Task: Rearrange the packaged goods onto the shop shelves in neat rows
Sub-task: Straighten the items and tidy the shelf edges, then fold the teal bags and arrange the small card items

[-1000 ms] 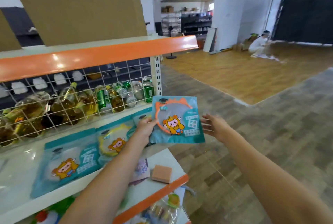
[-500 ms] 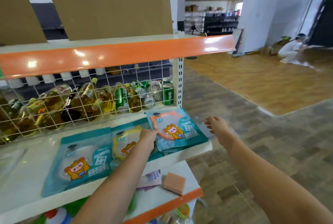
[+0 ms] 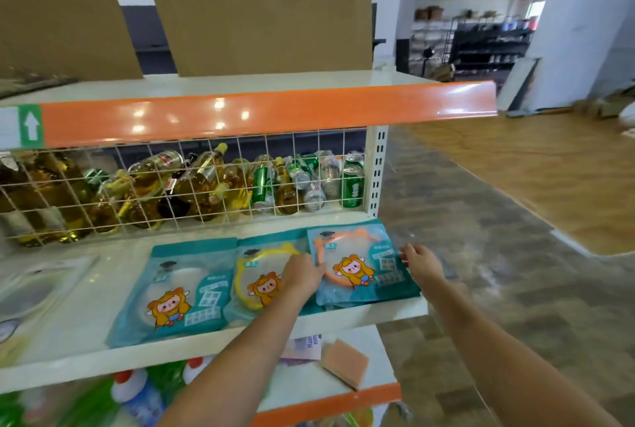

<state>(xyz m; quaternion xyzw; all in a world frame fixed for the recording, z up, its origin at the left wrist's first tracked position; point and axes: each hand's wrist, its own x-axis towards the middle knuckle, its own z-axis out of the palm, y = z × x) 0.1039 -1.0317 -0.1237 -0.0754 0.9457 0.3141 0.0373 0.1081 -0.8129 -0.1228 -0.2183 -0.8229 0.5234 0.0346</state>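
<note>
Left hand [image 3: 302, 273] covers the right part of the yellow-ring packet [image 3: 261, 280] and the left edge of the orange-ring packet [image 3: 357, 265]; fingertips hidden, grip unclear. Right hand [image 3: 421, 261] is blurred at that packet's right edge; contact cannot be told. More packets under the orange-ring one show only as edges. Packet print is too small to read. The clear package [image 3: 37, 285] is cut by the left frame edge. Bottles [image 3: 192, 182] behind the wire mesh [image 3: 178, 158] overlap, count unclear. Lower shelf goods [image 3: 137, 395] are blurred and cropped at bottom.
</note>
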